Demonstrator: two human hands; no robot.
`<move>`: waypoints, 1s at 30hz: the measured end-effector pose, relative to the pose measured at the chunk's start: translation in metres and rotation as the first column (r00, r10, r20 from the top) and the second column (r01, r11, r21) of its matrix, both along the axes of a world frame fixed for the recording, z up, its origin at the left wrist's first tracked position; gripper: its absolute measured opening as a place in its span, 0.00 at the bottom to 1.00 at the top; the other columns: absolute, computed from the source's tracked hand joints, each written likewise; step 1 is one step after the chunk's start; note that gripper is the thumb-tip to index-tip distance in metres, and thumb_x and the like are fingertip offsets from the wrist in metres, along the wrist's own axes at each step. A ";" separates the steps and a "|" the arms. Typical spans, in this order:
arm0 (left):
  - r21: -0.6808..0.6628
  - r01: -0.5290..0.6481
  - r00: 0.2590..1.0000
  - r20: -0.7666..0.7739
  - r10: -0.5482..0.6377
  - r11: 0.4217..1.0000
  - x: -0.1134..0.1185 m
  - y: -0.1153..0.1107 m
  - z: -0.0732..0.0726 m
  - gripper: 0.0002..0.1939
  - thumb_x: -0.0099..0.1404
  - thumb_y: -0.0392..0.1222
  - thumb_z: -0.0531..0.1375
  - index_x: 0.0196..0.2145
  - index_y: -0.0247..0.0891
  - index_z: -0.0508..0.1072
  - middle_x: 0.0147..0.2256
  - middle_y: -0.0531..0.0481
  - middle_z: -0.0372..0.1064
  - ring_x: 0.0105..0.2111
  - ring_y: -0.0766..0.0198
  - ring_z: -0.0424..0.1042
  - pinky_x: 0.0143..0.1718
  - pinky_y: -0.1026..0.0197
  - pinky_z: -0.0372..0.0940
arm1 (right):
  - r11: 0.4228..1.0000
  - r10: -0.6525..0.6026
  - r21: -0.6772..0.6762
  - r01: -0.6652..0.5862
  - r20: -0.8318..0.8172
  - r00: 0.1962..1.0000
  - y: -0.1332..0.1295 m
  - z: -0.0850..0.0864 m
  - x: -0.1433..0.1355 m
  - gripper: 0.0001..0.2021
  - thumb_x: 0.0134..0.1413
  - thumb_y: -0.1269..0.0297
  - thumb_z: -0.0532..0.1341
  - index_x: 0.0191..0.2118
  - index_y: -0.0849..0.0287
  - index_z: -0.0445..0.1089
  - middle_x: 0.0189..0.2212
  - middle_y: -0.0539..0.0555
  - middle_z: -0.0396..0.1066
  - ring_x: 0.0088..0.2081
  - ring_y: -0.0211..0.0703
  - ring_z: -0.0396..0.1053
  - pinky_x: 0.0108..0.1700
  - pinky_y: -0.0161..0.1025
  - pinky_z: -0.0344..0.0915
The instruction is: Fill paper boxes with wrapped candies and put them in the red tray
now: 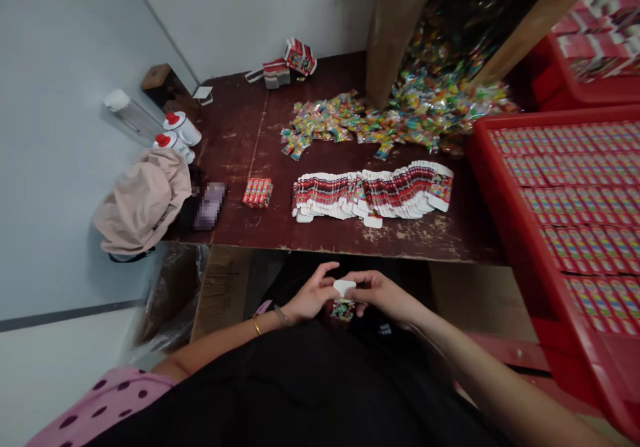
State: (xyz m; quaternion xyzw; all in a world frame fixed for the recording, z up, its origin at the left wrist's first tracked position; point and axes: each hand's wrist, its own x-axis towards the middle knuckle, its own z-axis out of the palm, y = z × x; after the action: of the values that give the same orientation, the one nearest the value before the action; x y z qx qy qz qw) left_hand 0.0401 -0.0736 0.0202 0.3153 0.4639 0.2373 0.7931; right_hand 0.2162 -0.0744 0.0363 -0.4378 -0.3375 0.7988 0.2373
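Over my lap, just in front of the table edge, my left hand [314, 295] and my right hand [381, 294] grip a small printed cardboard box [343, 310] from both sides. Its white flap stands up between my thumbs. My left index finger sticks out, while the fingers behind the box are partly hidden. On the table beyond lies a long overlapping row of flat printed cartons [330, 195], red and white. A little block of finished-looking red boxes [258, 192] sits to its left. Behind the row spreads a heap of wrapped candies [330, 117].
A red crate [505, 207] packed with rows of small boxes stands at the right, with another red crate [560, 90] behind. Wooden posts [397, 34] rise at the back. At left are a beige cloth bag [145, 200], a phone [210, 206] and white bottles [183, 129] with red caps.
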 end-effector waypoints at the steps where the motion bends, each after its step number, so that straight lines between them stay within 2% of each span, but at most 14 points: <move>1: -0.084 -0.002 1.000 0.030 0.005 0.996 0.001 0.000 -0.005 0.30 0.46 0.42 0.64 0.48 0.37 0.64 0.28 0.56 0.66 0.26 0.68 0.65 0.30 0.65 0.59 | 0.997 0.010 0.070 -0.013 0.039 0.999 0.001 0.001 -0.001 0.12 0.42 0.57 0.68 0.29 0.62 0.73 0.25 0.50 0.72 0.22 0.33 0.64 0.25 0.32 0.64; 3: -0.193 0.029 0.994 0.105 -0.009 0.981 0.002 -0.001 -0.012 0.26 0.47 0.46 0.64 0.44 0.36 0.66 0.29 0.52 0.68 0.28 0.65 0.68 0.33 0.61 0.61 | 0.987 0.005 0.162 -0.018 0.079 0.997 0.002 0.002 -0.004 0.18 0.48 0.50 0.63 0.22 0.61 0.71 0.20 0.49 0.69 0.21 0.35 0.65 0.27 0.34 0.64; 6: -0.223 0.116 0.974 0.214 -0.067 0.968 0.001 0.000 -0.013 0.23 0.49 0.47 0.63 0.42 0.36 0.68 0.29 0.50 0.71 0.30 0.61 0.71 0.35 0.58 0.62 | 0.974 0.007 0.225 -0.034 0.119 0.993 0.004 0.000 -0.007 0.26 0.54 0.44 0.56 0.16 0.60 0.67 0.17 0.49 0.66 0.19 0.34 0.64 0.25 0.34 0.63; 9: -0.233 0.158 0.953 0.291 -0.086 0.960 -0.006 0.002 -0.009 0.21 0.52 0.49 0.62 0.43 0.37 0.70 0.31 0.48 0.72 0.31 0.61 0.72 0.37 0.56 0.63 | 0.956 0.058 0.272 -0.111 0.194 0.979 0.009 -0.004 -0.009 0.20 0.51 0.46 0.61 0.25 0.61 0.75 0.27 0.51 0.71 0.18 0.33 0.64 0.21 0.34 0.61; 11: -0.244 0.176 0.931 0.355 -0.081 0.954 -0.011 0.001 -0.009 0.23 0.52 0.49 0.62 0.45 0.37 0.70 0.32 0.47 0.73 0.33 0.59 0.73 0.39 0.55 0.63 | 0.920 0.039 0.364 -0.144 0.281 0.959 0.011 -0.007 -0.009 0.17 0.52 0.49 0.61 0.31 0.59 0.78 0.30 0.52 0.71 0.20 0.35 0.66 0.23 0.34 0.63; 14: -0.222 0.180 0.926 0.368 -0.088 0.958 -0.019 -0.002 -0.015 0.26 0.47 0.40 0.66 0.46 0.37 0.71 0.35 0.47 0.73 0.35 0.58 0.73 0.42 0.55 0.62 | 0.793 -0.002 0.569 -0.219 0.362 0.932 0.008 -0.008 -0.006 0.14 0.57 0.54 0.59 0.35 0.56 0.79 0.31 0.53 0.72 0.31 0.40 0.71 0.33 0.37 0.67; 17: -0.200 0.157 0.940 0.330 -0.084 0.967 -0.022 -0.004 -0.021 0.25 0.46 0.34 0.67 0.45 0.37 0.72 0.35 0.49 0.72 0.35 0.63 0.72 0.43 0.59 0.61 | 0.618 0.015 0.704 -0.350 0.434 0.901 -0.002 -0.007 -0.004 0.13 0.61 0.59 0.56 0.47 0.50 0.75 0.42 0.55 0.72 0.43 0.44 0.70 0.46 0.42 0.67; 19: -0.199 0.137 0.940 0.335 -0.064 0.970 -0.021 -0.004 -0.021 0.27 0.48 0.34 0.67 0.48 0.39 0.70 0.36 0.51 0.71 0.35 0.65 0.71 0.42 0.61 0.61 | 0.537 -0.032 0.749 -0.389 0.479 0.877 -0.012 -0.010 -0.004 0.15 0.61 0.62 0.56 0.52 0.47 0.70 0.50 0.55 0.68 0.51 0.46 0.66 0.52 0.46 0.64; 20: -0.194 0.128 0.940 0.338 -0.056 0.973 -0.020 -0.003 -0.020 0.29 0.48 0.35 0.67 0.49 0.40 0.69 0.37 0.51 0.71 0.35 0.66 0.71 0.41 0.61 0.61 | 0.524 -0.071 0.765 -0.373 0.476 0.877 -0.016 -0.013 -0.005 0.16 0.61 0.62 0.56 0.54 0.47 0.69 0.53 0.56 0.66 0.53 0.47 0.64 0.54 0.48 0.63; 22: -0.181 0.122 0.939 0.340 -0.054 0.976 -0.019 -0.001 -0.017 0.31 0.49 0.36 0.68 0.52 0.42 0.68 0.37 0.51 0.70 0.34 0.67 0.70 0.41 0.61 0.62 | 0.556 -0.178 0.786 -0.271 0.432 0.884 -0.022 -0.021 -0.008 0.18 0.61 0.63 0.56 0.56 0.48 0.66 0.56 0.57 0.64 0.56 0.47 0.62 0.56 0.49 0.63; 25: -0.163 0.094 0.949 0.313 -0.039 0.982 -0.018 0.000 -0.013 0.31 0.49 0.38 0.69 0.52 0.41 0.68 0.38 0.50 0.70 0.35 0.67 0.70 0.41 0.62 0.61 | 0.597 -0.342 0.796 -0.094 0.359 0.868 -0.029 -0.032 -0.012 0.15 0.59 0.63 0.57 0.52 0.50 0.69 0.51 0.57 0.68 0.53 0.48 0.65 0.54 0.49 0.65; 28: -0.136 0.056 0.965 0.260 -0.019 0.989 -0.017 0.000 -0.008 0.29 0.49 0.38 0.69 0.50 0.39 0.70 0.39 0.48 0.70 0.35 0.67 0.70 0.41 0.63 0.61 | 0.597 -0.353 0.799 -0.068 0.338 0.872 -0.032 -0.036 -0.019 0.11 0.58 0.63 0.59 0.46 0.48 0.73 0.48 0.55 0.70 0.52 0.49 0.66 0.54 0.51 0.64; 30: -0.103 -0.040 0.959 0.275 0.067 0.994 -0.016 0.006 -0.003 0.29 0.49 0.39 0.69 0.50 0.39 0.70 0.39 0.48 0.71 0.36 0.65 0.71 0.42 0.61 0.62 | 0.645 -0.368 0.764 0.012 0.296 0.882 -0.032 -0.034 -0.024 0.17 0.57 0.61 0.60 0.52 0.47 0.68 0.54 0.55 0.66 0.53 0.49 0.65 0.55 0.51 0.64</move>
State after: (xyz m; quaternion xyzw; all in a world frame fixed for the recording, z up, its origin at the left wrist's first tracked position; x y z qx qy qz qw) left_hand 0.0246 -0.0677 0.0169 0.2274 0.3672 0.2778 0.8580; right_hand 0.1922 -0.1064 0.0027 -0.4994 -0.6271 0.4445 0.3998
